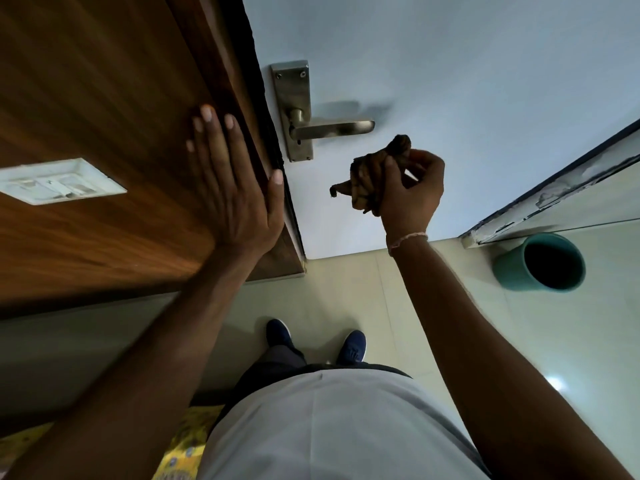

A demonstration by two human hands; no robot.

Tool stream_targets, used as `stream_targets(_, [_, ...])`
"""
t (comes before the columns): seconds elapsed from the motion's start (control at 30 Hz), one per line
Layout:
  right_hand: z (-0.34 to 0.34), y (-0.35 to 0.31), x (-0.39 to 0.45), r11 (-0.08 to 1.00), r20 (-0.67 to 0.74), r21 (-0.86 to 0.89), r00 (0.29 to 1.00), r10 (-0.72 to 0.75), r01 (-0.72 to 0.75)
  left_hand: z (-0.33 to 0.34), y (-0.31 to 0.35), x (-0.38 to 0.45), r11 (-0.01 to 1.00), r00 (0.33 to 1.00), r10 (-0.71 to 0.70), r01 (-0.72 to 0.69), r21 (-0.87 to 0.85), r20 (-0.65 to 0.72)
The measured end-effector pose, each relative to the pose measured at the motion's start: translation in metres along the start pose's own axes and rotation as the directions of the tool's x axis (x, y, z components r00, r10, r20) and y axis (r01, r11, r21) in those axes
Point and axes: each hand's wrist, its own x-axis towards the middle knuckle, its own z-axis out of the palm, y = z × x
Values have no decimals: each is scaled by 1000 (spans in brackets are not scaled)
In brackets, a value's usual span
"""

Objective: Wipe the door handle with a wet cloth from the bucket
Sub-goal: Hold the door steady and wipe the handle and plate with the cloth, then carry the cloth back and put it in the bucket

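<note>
Below the handle (330, 128), apart from it, the right hand (410, 188) grips a bunched cloth (372, 174); the left hand (235, 188) lies open, flat on the wood frame (104, 98).

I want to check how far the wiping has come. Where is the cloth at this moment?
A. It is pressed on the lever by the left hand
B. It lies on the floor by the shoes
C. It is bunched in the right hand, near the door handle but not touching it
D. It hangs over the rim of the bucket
C: the brown cloth is bunched in the right hand, just below the door handle with a gap between them.
</note>
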Motion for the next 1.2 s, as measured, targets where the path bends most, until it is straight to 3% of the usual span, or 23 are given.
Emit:
stream_targets(0.13, [-7, 5, 1, 911, 133, 235, 939, 316, -340, 1, 24, -26, 978, 986, 83, -54, -202, 142])
stream_targets(0.23, [-13, 2, -6, 796, 286, 329, 857, 430, -509, 9, 37, -27, 889, 938, 160, -1, -457, 308])
stream_targets(0.33, [-23, -11, -17, 668, 450, 443, 793, 412, -598, 24, 52, -17, 724, 841, 100, 305, -619, 531])
stream_targets(0.4, [-33, -20, -23, 624, 505, 496, 785, 358, -604, 31, 64, -6, 516, 699, -2, 613, -598, 715])
stream_targets(0.47, [-43, -22, -27, 656, 510, 518, 814, 278, -549, 38, 73, 5, 388, 573, -24, 761, -520, 820])
stream_targets(0.53, [-52, -19, -31, 721, 470, 505, 852, 232, -475, 41, 83, 14, 362, 498, 33, 802, -474, 867])
stream_targets(0.67, [-74, -8, -33, 762, 285, 519, 919, 274, -388, 44, 112, 23, 296, 420, 205, 835, -465, 884])
stream_targets(0.77, [-104, -4, -36, 772, 80, 545, 937, 340, -327, 47, 148, 23, 334, 362, 311, 824, -458, 879])
stream_targets(0.87, [-142, -4, -34, 741, -59, 616, 922, 382, -267, 51, 189, 16, 407, 262, 393, 810, -422, 882])
stream_targets(1.03, [-213, -1, -15, 728, -179, 654, 893, 413, -205, 69, 261, 3, 464, 141, 464, 802, -376, 875])
stream_targets(1.2, [-295, 5, 19, 820, -265, 524, 871, 413, -229, 89, 354, -12, 462, 86, 468, 825, -327, 879])
